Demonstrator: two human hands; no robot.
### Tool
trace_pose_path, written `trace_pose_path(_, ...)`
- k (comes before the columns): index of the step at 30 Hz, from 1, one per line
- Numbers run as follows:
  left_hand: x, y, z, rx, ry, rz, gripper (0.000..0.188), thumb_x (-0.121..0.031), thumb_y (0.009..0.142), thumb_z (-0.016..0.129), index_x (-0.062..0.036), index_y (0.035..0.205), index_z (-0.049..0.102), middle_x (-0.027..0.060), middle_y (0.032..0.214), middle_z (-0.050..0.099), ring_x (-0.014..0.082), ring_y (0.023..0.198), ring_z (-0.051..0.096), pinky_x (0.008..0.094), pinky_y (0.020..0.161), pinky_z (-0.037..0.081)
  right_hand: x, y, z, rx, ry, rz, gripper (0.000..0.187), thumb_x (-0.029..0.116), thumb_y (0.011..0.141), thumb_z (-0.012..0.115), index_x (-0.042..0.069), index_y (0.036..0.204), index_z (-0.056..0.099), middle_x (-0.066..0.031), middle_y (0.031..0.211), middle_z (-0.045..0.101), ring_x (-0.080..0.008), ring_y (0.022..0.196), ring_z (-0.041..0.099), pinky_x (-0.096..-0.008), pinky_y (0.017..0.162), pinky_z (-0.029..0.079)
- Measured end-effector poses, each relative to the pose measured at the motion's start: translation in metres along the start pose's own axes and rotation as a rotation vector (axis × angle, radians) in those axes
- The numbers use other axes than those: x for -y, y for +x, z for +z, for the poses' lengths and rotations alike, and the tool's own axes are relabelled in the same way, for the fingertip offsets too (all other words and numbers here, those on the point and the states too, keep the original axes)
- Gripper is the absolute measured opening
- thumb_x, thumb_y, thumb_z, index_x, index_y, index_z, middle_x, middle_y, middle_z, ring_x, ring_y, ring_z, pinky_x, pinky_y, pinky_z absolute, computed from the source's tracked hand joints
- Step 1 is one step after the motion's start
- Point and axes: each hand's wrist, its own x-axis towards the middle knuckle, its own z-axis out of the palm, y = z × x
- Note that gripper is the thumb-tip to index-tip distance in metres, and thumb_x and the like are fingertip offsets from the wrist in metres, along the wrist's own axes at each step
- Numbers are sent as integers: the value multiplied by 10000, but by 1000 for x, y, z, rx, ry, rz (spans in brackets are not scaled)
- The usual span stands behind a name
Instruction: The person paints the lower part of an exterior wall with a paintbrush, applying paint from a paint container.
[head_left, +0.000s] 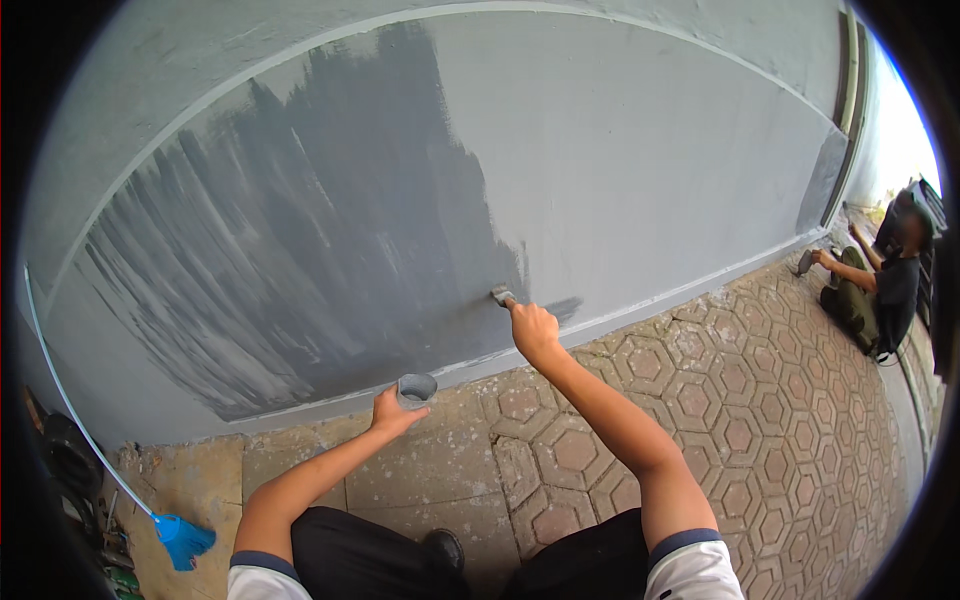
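Observation:
My right hand grips a paintbrush, whose bristles meet the wall low down, at the right edge of a dark grey painted area. Streaky brush marks cover the left of that area, while the wall to its right is lighter grey. In my left hand is a small grey cup, tilted a little, with its open top facing up and grey paint inside. It is held close to the foot of the wall, lower and further left than the brush.
Hexagonal paving covers the floor on the right, plain concrete slabs the left. A blue broom leans at the far left, beside dark tyre-like objects. At the far right another person sits by the wall, holding a dark cup.

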Motion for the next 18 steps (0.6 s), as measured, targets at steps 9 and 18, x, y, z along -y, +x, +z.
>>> trace_pose_path(9,-4,-4,-4,4,10,65,549,-288,567,781,-6,1003,603,149,982,650,271,938,623,349,848,472,28,12,-132,-538,232,18,291,204,855,510,214,1127,613,-125,625,615,-310,584,626,-393,472,466)
trace_pose_path(18,-19,4,-13,9,202,91,628,-273,565,770,69,1044,552,201,1053,582,345,991,564,385,865,453,40,-18,-97,-166,358,-431,211,310,824,586,144,907,686,-86,685,633,-309,638,618,-397,545,481)
